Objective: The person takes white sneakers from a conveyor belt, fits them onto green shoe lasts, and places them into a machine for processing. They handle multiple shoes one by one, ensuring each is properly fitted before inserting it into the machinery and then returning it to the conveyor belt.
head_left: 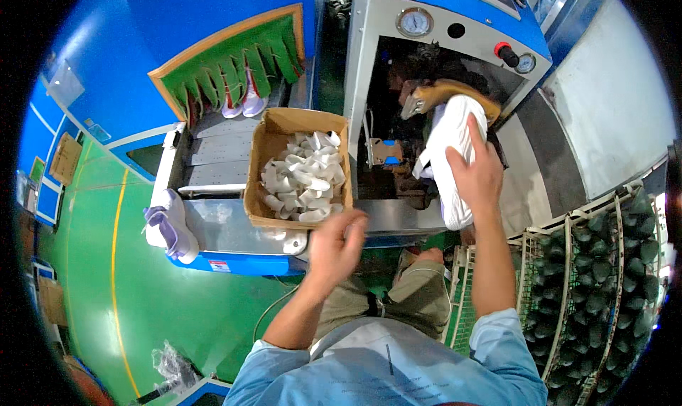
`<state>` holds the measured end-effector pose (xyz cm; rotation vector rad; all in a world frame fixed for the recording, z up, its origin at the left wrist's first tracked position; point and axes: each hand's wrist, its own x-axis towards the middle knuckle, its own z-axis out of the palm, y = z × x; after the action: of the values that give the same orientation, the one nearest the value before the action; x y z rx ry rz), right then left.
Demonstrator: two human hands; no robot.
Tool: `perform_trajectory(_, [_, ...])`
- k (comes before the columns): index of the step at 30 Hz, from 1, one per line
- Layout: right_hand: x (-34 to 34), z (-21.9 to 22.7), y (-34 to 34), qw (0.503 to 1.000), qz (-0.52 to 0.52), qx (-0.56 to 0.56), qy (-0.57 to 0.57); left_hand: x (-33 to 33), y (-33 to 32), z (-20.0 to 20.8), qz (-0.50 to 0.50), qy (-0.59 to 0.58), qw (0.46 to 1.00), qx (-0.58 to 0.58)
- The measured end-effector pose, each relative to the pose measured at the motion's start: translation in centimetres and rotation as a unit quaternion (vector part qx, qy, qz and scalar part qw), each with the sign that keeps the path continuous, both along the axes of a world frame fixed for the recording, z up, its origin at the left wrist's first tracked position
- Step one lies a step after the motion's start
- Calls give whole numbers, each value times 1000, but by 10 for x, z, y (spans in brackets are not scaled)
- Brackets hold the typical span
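Observation:
In front of the opening of a grey and blue machine, my right hand (477,171) grips a white sneaker (452,139). The shoe is turned with its white sole toward me, and my index finger lies along it. My left hand (337,248) is at the near right corner of a cardboard box (261,154), its fingers curled in. Whether anything is inside those fingers is hidden. Many white curved inserts (302,182) fill the box, which rests on the metal ledge.
A white and lilac sneaker (171,225) stands at the ledge's left end. Two more shoes (245,104) sit under green curtain strips (249,68) on a conveyor (220,147). Inside the machine is a brown pad (444,92). A rack of dark shoe lasts (590,278) stands at right.

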<state>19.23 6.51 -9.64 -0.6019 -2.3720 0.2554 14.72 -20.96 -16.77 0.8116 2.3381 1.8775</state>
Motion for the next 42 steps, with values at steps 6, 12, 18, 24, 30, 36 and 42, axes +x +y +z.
perform_trajectory(6, [119, -44, -58, 996, 17, 82, 21, 49, 28, -39, -241, -288, 920, 111])
perform_trajectory(12, [215, -7, -105, 964, 203, 36, -166, 72, 43, -35, -464, -650, 561, 217])
perform_trajectory(18, [153, -39, -46, 724, 198, -652, 109, 79, 24, -57, -287, -551, 783, 26])
perform_trajectory(24, [39, -42, -19, 518, 237, -802, 179, 74, -4, -24, -239, -185, 935, -186])
perform_trajectory(30, [156, -111, -26, 675, 198, -670, 238, 98, -1, -58, -290, -244, 910, -169])
perform_trajectory(36, [330, -223, -5, 863, -172, -475, 12, 136, 11, -139, -316, -364, 843, -240])
perform_trajectory(42, [399, -313, 116, 759, -552, -323, -117, 129, 53, -137, -292, -498, 788, -214])
